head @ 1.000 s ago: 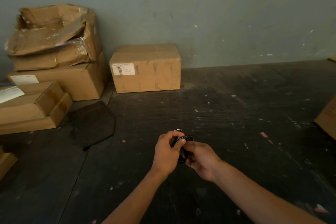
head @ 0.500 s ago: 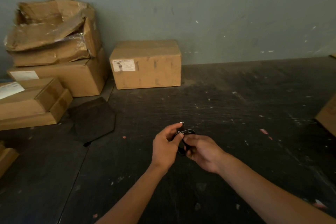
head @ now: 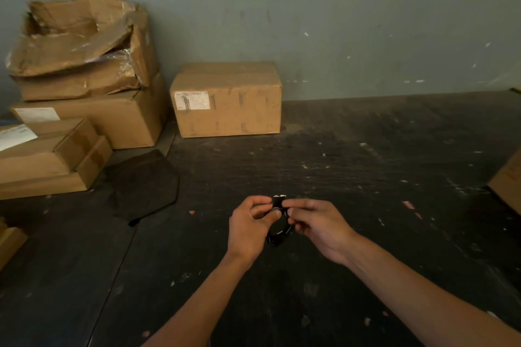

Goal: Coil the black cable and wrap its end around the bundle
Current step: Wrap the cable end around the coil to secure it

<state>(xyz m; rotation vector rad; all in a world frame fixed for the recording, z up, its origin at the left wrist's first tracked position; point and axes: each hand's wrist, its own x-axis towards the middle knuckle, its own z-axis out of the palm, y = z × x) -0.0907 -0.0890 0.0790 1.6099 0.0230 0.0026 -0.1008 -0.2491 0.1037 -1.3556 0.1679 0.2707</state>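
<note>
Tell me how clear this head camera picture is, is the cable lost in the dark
Head view: dim, flat light with no glare; the black cable nearly merges with the dark table between the left hand and right hand. The wide lens bows the table's far edge. The cardboard boxes look soft and slightly blurred.

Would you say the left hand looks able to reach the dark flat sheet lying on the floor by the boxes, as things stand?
Probably, but not right away: the left hand is pinching the black cable together with the right hand. Nothing lies on the bare floor between it and the dark sheet, off to its left.
</note>
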